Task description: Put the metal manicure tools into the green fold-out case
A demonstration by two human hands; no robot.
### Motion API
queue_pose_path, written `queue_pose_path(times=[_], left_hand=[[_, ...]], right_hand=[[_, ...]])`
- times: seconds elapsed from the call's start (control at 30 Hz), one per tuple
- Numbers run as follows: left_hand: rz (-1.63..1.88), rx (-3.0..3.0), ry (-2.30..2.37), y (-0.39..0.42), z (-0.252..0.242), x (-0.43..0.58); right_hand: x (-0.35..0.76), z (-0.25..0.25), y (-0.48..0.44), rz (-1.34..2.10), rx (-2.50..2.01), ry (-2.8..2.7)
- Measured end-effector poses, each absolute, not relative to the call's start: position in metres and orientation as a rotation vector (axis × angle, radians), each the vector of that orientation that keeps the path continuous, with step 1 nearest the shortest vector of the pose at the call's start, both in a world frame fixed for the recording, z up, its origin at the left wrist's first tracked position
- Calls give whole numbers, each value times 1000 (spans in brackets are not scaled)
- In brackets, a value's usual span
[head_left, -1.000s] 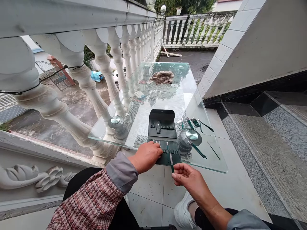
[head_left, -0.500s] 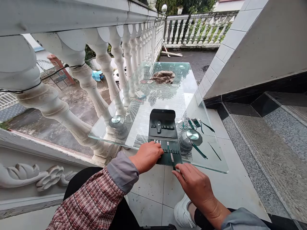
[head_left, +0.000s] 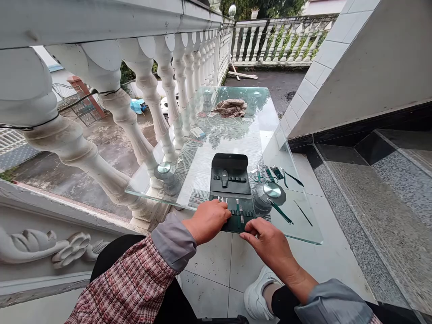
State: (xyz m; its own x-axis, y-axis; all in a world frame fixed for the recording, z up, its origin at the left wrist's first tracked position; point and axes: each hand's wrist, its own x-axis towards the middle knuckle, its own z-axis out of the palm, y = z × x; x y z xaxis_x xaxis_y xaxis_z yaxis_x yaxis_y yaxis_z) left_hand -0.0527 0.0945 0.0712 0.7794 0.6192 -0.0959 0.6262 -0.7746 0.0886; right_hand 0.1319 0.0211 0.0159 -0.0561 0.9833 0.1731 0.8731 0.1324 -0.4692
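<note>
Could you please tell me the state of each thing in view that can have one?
Case: unfolded, lying open
Slim tool: pinched by the right hand, metal end over or in the case's loops, unclear which
Right hand: thumb and fingers closed on the slim tool
Left hand: fingers bent, resting on the case
Green-handled nippers: handles spread apart
Brown cloth: crumpled

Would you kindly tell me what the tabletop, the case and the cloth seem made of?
Tabletop: clear, glossy glass, being see-through with reflections and a greenish edge.
Case: perhaps leather or imitation leather, smooth and dark with a soft sheen.
Cloth: matt fabric, judging by its rumpled folds; fibre unclear.
</note>
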Motion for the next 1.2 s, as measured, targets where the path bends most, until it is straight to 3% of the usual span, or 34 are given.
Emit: queue_pose_path(times=[0.37,1.2], left_hand=[[-131,2845,1017,94,72,-52],[-131,2829,1017,93,75,-52]], right_hand=[[136,11,25,212,-1629,-2084],[139,15,27,549,-1657,-1861]])
